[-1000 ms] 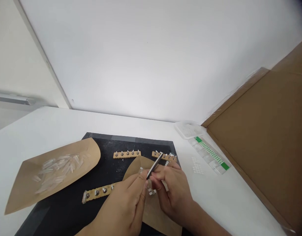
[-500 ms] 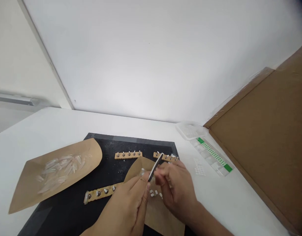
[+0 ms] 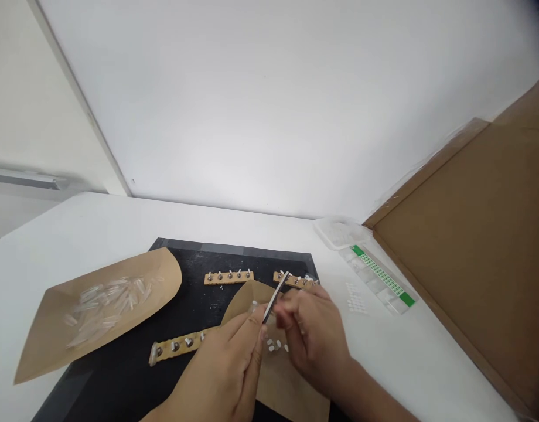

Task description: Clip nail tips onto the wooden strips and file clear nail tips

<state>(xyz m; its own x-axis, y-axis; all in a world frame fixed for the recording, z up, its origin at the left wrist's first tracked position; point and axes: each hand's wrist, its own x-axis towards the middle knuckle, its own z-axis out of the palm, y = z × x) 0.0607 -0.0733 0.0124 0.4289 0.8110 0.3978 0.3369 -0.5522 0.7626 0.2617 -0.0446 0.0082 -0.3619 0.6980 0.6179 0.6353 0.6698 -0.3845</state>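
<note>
- Currently, the person works with both hands above a black mat on a white table; I take the hands as the dial centre, with 12 o'clock toward the wall.
- Left hand: gripping a slim tool, dark with a pale edge, between thumb and forefinger. Its free end points to 1 o'clock.
- Right hand: fingers curled, fingertips close beside the slim tool. I cannot tell whether they pinch a small part.
- Directly below the hands: a brown paper sheet bearing small white pellets.
- At 9 o'clock: a toothed bar with metal studs, partly hidden by the left hand.
- At 11 and 1 o'clock: two shorter studded bars, the latter near the right hand.
- At 10 o'clock: a second paper holding clear tubes, overlapping the mat.
- At 2 o'clock: a clear case with a green label, next to a translucent container.
- At 3 o'clock: small white pieces, near the right hand.
</note>
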